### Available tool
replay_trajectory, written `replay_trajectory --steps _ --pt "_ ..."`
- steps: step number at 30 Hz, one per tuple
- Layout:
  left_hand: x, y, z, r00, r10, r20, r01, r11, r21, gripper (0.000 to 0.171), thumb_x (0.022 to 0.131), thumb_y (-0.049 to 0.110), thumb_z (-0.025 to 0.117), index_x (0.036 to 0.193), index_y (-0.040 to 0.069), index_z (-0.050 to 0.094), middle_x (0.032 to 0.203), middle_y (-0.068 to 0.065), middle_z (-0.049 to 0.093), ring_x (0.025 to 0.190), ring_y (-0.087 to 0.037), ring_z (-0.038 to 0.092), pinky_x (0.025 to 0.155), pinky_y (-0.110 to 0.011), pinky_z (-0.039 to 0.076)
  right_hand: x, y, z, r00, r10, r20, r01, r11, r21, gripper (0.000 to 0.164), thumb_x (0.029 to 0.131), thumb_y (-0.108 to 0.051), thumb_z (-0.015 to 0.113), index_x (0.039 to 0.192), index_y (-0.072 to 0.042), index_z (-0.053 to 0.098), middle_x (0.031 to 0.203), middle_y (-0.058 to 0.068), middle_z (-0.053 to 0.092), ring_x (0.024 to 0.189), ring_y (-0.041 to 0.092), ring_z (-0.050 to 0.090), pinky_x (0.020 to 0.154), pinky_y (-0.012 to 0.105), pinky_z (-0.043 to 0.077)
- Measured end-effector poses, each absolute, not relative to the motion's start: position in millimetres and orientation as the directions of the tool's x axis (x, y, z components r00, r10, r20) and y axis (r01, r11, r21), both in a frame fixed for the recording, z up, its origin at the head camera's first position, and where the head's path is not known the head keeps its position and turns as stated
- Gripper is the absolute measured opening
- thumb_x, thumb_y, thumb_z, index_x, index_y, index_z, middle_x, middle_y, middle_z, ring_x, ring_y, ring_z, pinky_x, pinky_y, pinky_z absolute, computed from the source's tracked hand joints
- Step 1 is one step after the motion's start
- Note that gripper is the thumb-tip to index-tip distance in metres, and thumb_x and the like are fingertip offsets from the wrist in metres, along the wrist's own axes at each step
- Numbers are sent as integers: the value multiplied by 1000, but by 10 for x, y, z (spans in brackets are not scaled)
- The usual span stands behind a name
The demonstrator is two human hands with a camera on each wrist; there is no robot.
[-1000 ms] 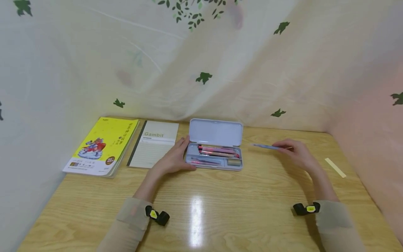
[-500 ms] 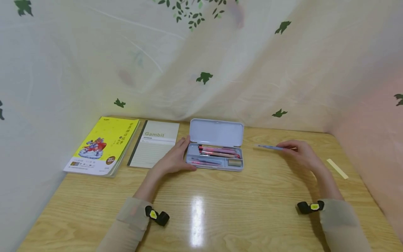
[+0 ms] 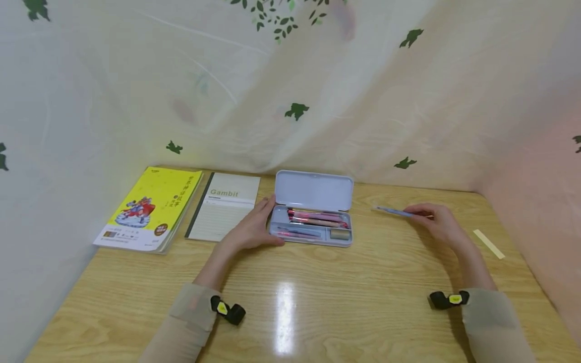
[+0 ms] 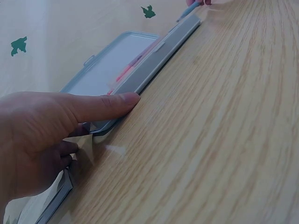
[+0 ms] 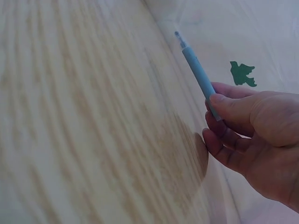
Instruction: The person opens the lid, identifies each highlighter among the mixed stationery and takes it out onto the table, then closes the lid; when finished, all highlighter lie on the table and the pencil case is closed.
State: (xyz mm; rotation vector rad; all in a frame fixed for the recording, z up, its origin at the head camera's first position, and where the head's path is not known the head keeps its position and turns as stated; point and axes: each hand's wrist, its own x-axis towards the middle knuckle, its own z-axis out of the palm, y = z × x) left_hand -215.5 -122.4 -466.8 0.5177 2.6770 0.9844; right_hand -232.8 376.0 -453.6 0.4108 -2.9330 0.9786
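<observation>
A pale blue pencil case lies with its lid up at the back of the table, several pens in its long compartment. My left hand holds its left end; the thumb lies along the front wall, as the left wrist view shows, and the other fingers are partly hidden at the side. To the right of the case, my right hand pinches a slim light-blue pen by one end between thumb and fingers. Its narrow, clear-looking tip points left, toward the case, and is apart from it.
Left of the case lie a grey-white notebook and a yellow-covered book. A small tan block sits in the case's front right compartment. A pale yellow strip lies on the table at the right. Curtain surrounds the table.
My right hand has shifted slightly right with the pen, a little farther from the case. My left hand keeps its hold on the case.
</observation>
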Motion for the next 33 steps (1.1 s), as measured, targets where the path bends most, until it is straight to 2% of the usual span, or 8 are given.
replay_trajectory --steps 10,22,25,30,33 --pt "-2155 -1226 -4648 -907 411 -94 251 705 663 127 77 42 89 166 8 5 172 -22 13 160 -40 16 129 -54 24 -2294 3824 -4528 -979 -175 101 -201 793 -574 23 101 -9 65 120 0 74 120 26 72 88 -25 47 75 2 42" --pt "-2169 -1225 -4669 -906 411 -101 245 706 665 128 78 43 89 167 10 4 173 -20 11 161 -38 14 129 -53 23 -2315 3825 -4548 -988 -138 69 -154 827 -540 24 101 -13 66 120 -2 74 119 25 73 86 -24 46 74 5 41" --pt "-2168 -1221 -4668 -906 411 -105 245 708 663 127 78 43 89 167 10 4 173 -20 11 161 -37 13 130 -53 23 -2315 3821 -4548 -989 -134 60 -146 838 -526 24 100 -15 67 119 -3 75 118 24 74 86 -17 50 73 8 43" --pt "-2166 -1225 -4676 -905 413 -101 249 707 662 127 78 43 89 166 9 4 173 -21 11 161 -38 15 129 -54 23 -2309 3804 -4538 -992 -123 21 -116 847 -519 25 100 -15 68 121 -3 74 118 23 73 90 2 57 73 11 44" --pt "-2162 -1229 -4679 -905 413 -100 247 704 666 127 78 43 89 166 9 4 173 -21 11 161 -39 15 129 -54 23 -2305 3799 -4536 -992 -123 6 -108 847 -521 25 99 -12 69 121 -2 74 118 24 73 91 6 59 72 11 45"
